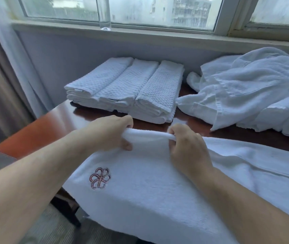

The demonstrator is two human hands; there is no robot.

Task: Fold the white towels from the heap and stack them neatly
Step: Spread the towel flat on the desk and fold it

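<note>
A large white towel (pixel 149 187) with a red embroidered emblem (pixel 99 178) lies spread over the near part of the dark wooden table (pixel 55 118) and hangs off its front edge. My left hand (pixel 111 132) and my right hand (pixel 187 148) both grip its far edge, which is bunched into a roll between them. Behind the hands, folded white towels (pixel 126 88) lie in three side-by-side piles. The unfolded heap (pixel 249 92) fills the back right of the table.
A tall clear glass (pixel 103 14) stands on the window sill behind the piles. A curtain (pixel 1 71) hangs at the left. The table's left corner and a dark leg (pixel 73 213) show above the carpeted floor.
</note>
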